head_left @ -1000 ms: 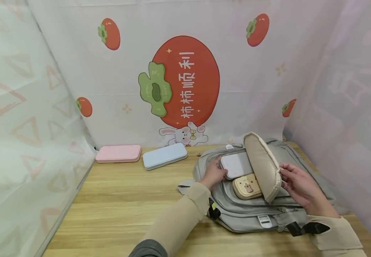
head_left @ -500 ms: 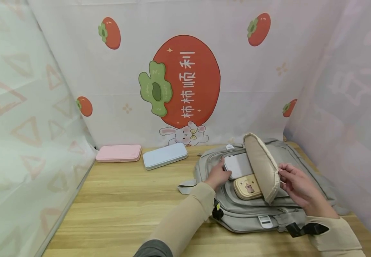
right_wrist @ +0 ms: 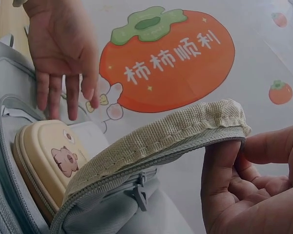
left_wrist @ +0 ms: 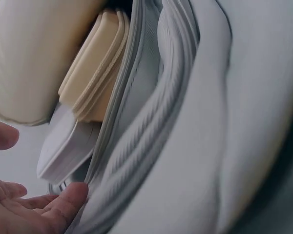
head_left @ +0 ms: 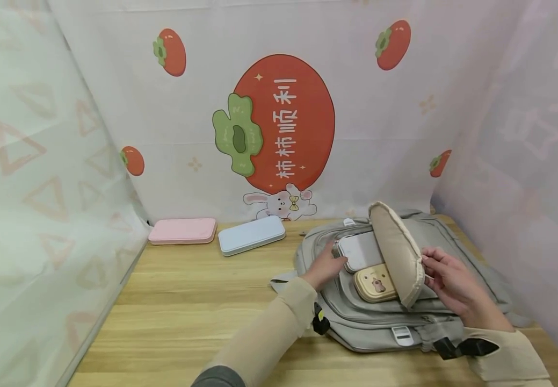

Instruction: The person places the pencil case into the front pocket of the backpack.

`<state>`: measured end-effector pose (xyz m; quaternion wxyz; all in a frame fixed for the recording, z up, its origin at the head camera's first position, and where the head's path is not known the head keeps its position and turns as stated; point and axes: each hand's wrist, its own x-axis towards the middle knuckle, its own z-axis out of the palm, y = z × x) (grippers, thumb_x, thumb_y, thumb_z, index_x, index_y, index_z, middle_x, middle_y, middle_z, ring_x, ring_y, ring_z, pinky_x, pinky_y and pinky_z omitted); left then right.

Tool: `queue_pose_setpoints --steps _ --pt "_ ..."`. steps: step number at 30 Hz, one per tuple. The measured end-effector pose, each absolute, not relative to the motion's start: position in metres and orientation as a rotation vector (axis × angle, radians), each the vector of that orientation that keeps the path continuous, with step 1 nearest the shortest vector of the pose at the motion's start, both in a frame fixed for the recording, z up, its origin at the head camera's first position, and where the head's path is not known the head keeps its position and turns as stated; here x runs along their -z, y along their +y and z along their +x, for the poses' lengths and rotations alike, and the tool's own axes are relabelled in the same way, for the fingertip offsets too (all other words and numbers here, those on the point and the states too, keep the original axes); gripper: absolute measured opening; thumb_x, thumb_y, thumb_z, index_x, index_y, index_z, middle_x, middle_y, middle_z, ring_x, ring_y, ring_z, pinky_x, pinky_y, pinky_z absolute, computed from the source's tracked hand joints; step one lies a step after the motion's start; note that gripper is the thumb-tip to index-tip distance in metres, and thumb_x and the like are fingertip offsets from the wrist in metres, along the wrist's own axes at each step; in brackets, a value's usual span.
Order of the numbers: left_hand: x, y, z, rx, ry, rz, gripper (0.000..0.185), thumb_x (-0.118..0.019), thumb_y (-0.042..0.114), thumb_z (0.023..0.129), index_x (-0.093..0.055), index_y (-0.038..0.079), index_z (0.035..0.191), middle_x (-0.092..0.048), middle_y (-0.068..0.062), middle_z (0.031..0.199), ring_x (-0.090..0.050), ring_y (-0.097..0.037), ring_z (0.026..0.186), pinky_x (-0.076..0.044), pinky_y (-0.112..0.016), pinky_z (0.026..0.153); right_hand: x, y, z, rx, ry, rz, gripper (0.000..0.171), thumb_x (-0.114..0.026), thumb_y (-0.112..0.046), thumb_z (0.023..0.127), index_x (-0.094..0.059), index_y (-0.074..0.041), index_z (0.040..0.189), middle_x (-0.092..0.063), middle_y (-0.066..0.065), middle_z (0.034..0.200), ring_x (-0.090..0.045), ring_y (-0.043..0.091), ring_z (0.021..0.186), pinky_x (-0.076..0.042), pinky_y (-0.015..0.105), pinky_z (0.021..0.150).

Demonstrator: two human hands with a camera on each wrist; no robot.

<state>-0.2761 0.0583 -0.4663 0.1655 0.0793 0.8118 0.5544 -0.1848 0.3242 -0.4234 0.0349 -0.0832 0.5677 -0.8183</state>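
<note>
A grey backpack lies flat on the table, its front pocket unzipped. My right hand pinches the edge of the beige-lined pocket flap between thumb and fingers and holds it raised. Under the flap, a white case lies partly inside the pocket, beside a yellow zipped case with a small bear picture. My left hand is at the white case's outer end. In the left wrist view its loose fingers are by the pocket's zip edge, a gap from the case.
A pink case and a light blue case lie at the back left of the wooden table. Behind them hangs a white cloth with a persimmon print; more cloth hangs on both sides. A strap sticks out left of the backpack.
The white case has slid right, further under the flap, pushed by my left hand. That hand has since let go and drawn back slightly left. My right hand keeps its hold on the flap.
</note>
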Motion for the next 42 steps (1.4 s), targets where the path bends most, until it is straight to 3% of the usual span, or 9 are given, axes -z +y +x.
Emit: queue_pose_setpoints --steps 5,7,11,21,31,42 --pt "0.465 0.039 -0.282 -1.641 2.304 0.177 0.063 -0.055 0.022 0.106 -0.03 0.007 0.162 -0.05 -0.02 0.148 -0.061 -0.033 0.12 -0.054 -0.044 0.097 0.422 0.325 -0.186 2.503 1.721 -0.303 0.028 -0.038 -0.002 0.112 -0.064 -0.011 0.107 -0.065 -0.001 0.097 -0.064 0.008 0.087 -0.054 0.021 0.071" --pt "0.465 0.032 -0.286 -1.724 2.256 0.157 0.061 -0.055 0.019 0.106 -0.031 0.005 0.161 -0.053 -0.019 0.142 -0.065 -0.03 0.111 -0.058 -0.039 0.089 0.421 0.324 -0.186 2.499 1.723 -0.307 0.027 -0.039 -0.003 0.112 -0.064 -0.011 0.107 -0.065 -0.001 0.097 -0.064 0.008 0.087 -0.054 0.021 0.071" --pt "0.466 0.015 -0.29 -1.904 2.133 0.118 0.059 -0.056 0.012 0.105 -0.034 0.003 0.159 -0.057 -0.017 0.131 -0.064 -0.03 0.109 -0.059 -0.035 0.083 0.42 0.323 -0.187 2.495 1.714 -0.303 0.027 -0.039 -0.003 0.111 -0.065 -0.01 0.107 -0.066 -0.001 0.097 -0.064 0.009 0.087 -0.054 0.021 0.071" --pt "0.472 -0.025 -0.295 -2.003 2.131 0.05 0.054 -0.052 0.012 0.107 -0.035 0.0 0.157 -0.059 -0.02 0.127 -0.066 -0.032 0.102 -0.059 -0.041 0.087 0.421 0.322 -0.187 2.497 1.733 -0.254 0.028 -0.038 -0.002 0.111 -0.064 -0.011 0.105 -0.066 -0.001 0.096 -0.064 0.008 0.086 -0.054 0.021 0.07" --pt "0.477 -0.055 -0.301 -2.035 2.138 -0.006 0.055 -0.05 0.014 0.108 -0.032 -0.001 0.158 -0.052 -0.03 0.139 -0.057 -0.045 0.122 -0.057 -0.045 0.092 0.42 0.324 -0.188 2.479 1.777 -0.174 0.027 -0.042 -0.003 0.111 -0.065 -0.013 0.102 -0.065 -0.002 0.094 -0.064 0.008 0.084 -0.054 0.02 0.069" --pt "0.473 -0.102 -0.305 -2.085 2.144 -0.171 0.058 -0.05 0.016 0.107 -0.03 -0.002 0.158 -0.047 -0.03 0.144 -0.055 -0.046 0.125 -0.057 -0.043 0.091 0.42 0.322 -0.187 2.484 1.745 -0.17 0.028 -0.041 -0.002 0.111 -0.065 -0.013 0.102 -0.066 -0.002 0.094 -0.064 0.008 0.084 -0.054 0.021 0.069"
